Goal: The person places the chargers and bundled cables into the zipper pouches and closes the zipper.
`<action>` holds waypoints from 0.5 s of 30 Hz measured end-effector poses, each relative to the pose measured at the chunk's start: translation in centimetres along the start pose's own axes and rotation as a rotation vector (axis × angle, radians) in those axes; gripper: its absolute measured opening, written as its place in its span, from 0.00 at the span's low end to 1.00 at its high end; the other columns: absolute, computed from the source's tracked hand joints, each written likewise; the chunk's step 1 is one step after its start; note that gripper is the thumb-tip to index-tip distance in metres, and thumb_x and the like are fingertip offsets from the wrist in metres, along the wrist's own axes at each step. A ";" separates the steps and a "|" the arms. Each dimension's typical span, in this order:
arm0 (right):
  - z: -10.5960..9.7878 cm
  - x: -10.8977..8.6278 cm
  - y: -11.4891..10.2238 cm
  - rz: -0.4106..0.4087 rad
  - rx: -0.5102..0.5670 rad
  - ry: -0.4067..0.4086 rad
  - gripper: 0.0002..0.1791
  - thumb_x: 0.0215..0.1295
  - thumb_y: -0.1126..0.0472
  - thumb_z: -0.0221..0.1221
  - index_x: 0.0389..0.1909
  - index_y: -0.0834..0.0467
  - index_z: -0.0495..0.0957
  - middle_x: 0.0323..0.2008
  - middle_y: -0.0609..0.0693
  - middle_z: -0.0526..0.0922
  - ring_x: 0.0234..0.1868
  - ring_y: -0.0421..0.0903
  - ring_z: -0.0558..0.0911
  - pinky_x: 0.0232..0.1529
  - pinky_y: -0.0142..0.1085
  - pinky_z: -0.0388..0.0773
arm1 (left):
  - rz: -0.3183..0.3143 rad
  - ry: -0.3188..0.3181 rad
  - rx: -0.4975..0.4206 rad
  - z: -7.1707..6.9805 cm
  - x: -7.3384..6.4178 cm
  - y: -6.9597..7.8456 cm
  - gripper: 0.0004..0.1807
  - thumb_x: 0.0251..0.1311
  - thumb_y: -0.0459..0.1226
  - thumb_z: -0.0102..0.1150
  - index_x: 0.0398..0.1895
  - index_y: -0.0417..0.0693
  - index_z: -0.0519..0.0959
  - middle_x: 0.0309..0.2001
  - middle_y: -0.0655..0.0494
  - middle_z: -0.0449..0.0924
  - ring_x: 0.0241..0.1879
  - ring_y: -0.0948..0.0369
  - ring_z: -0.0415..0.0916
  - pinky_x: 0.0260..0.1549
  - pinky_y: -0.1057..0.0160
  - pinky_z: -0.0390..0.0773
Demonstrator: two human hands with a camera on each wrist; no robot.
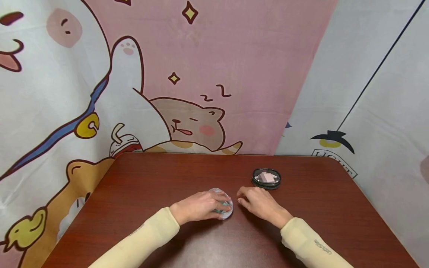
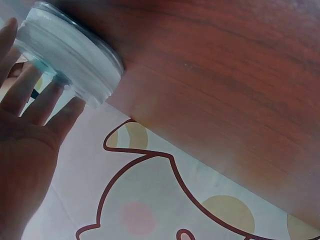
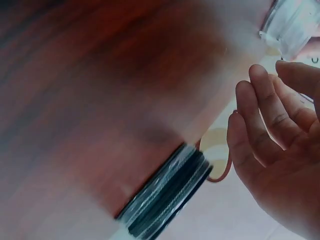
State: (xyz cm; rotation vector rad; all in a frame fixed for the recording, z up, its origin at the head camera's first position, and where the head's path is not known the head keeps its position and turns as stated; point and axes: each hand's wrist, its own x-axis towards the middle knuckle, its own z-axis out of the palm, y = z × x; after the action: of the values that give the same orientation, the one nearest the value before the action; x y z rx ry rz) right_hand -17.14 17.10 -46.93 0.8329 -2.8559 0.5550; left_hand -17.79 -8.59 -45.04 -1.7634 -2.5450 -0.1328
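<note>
My left hand (image 1: 201, 206) lies over a round, clear-topped container (image 1: 229, 213), its fingers spread across the top. In the left wrist view the container (image 2: 75, 50) shows a whitish side wall and some teal, with the fingertips (image 2: 75, 107) right at its upper face. To the right, my right hand (image 1: 259, 203) is apart from it with loosely bent fingers and nothing in them. Just beyond that hand sits a small oval zip case (image 1: 266, 178) with black edging, a clear top and something pale pink inside. Its dark zipped side (image 3: 167, 192) faces the right wrist view.
Both things stand on a reddish-brown wooden table (image 1: 161, 175) with rounded far corners. Directly behind its far edge hangs a cloth backdrop (image 1: 254, 74) printed with cartoon animals.
</note>
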 end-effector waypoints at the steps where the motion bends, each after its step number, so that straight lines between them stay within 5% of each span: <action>1: -0.2 -0.2 0.1 0.016 -0.001 -0.001 0.05 0.65 0.60 0.70 0.40 0.51 0.84 0.35 0.40 0.86 0.32 0.39 0.83 0.31 0.37 0.79 | -0.006 -0.002 0.006 0.0 0.0 0.0 0.20 0.69 0.47 0.66 0.61 0.55 0.85 0.66 0.58 0.78 0.69 0.58 0.71 0.67 0.61 0.70; 15: -3.6 -3.2 1.1 0.124 -0.032 0.045 0.05 0.67 0.57 0.68 0.41 0.49 0.86 0.37 0.38 0.85 0.32 0.38 0.80 0.32 0.41 0.79 | -0.063 0.041 0.166 0.3 -0.1 -1.2 0.29 0.62 0.36 0.73 0.67 0.51 0.79 0.68 0.51 0.76 0.68 0.55 0.72 0.66 0.57 0.72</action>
State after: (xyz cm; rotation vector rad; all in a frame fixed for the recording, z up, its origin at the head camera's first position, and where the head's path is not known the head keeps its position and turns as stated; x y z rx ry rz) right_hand -15.03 20.87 -44.58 0.6337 -2.8809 0.5337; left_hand -18.85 -9.03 -45.42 -1.6058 -2.5029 0.0395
